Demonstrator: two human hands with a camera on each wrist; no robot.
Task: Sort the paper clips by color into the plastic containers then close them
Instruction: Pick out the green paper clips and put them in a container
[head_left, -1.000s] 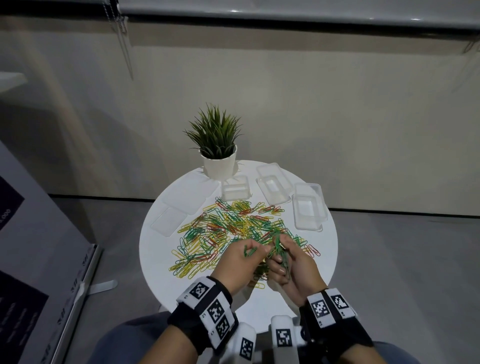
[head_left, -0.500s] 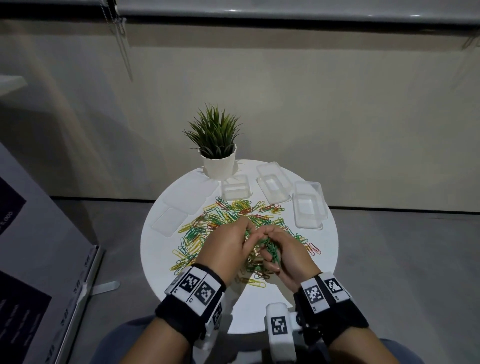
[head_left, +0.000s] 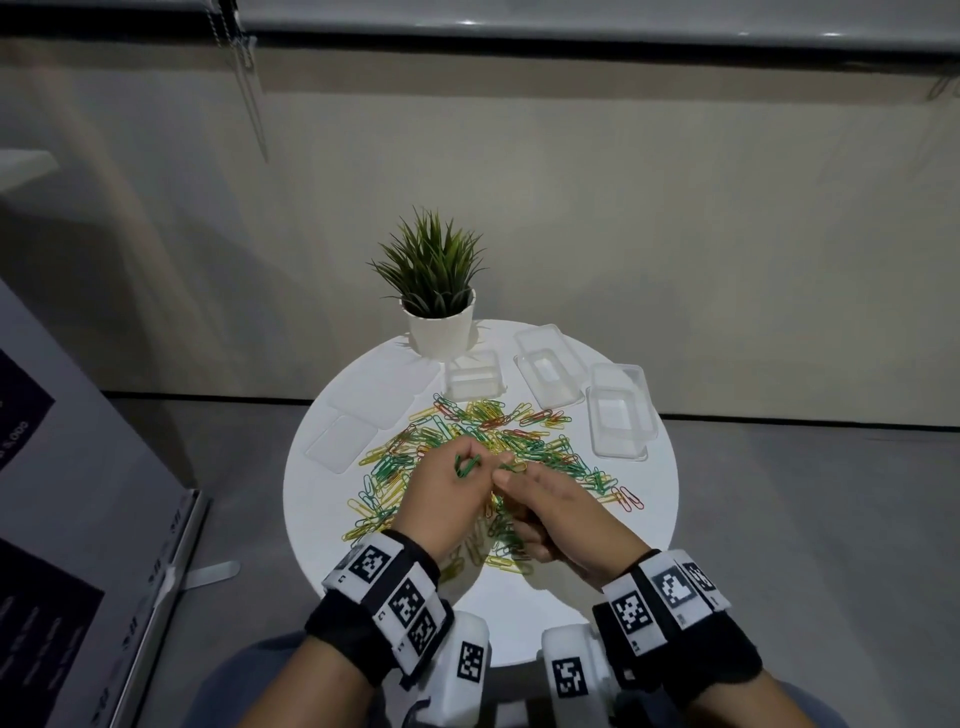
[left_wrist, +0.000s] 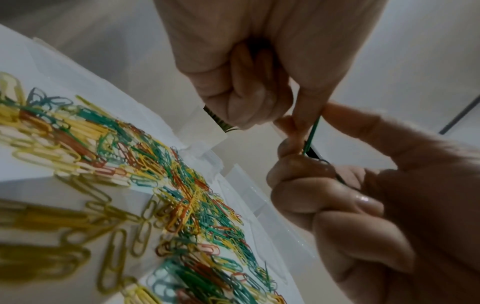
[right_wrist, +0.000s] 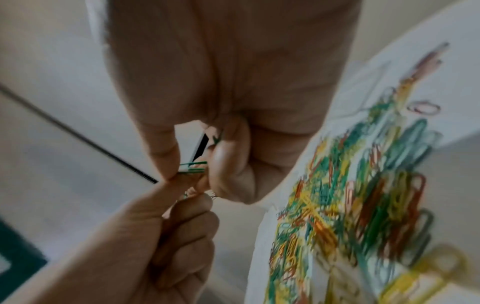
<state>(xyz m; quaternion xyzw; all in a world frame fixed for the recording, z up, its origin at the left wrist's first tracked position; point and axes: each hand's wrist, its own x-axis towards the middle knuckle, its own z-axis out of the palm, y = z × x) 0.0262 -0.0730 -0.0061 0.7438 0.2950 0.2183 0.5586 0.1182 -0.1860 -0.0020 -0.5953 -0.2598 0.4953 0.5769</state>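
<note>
A mixed pile of green, yellow and red paper clips (head_left: 498, 441) covers the middle of the round white table (head_left: 644, 535). My left hand (head_left: 470, 465) hovers over the pile's near side, fingers curled, gripping green clips (head_left: 464, 466). My right hand (head_left: 511, 470) meets it fingertip to fingertip and pinches green clips (right_wrist: 193, 166) between thumb and finger. One green clip (left_wrist: 311, 134) runs between both hands. Three clear open containers (head_left: 475, 382) (head_left: 548, 371) (head_left: 621, 415) stand along the far edge; I see no clips in them.
Flat clear lids (head_left: 343, 441) (head_left: 384, 397) lie at the table's left. A potted plant (head_left: 436, 275) stands at the back, just behind the left container. A dark board (head_left: 78, 519) leans on the floor at the left.
Both hands have moved forward from the near edge of the pile to above its middle. They came closer together and now meet at the fingertips around green clips.
</note>
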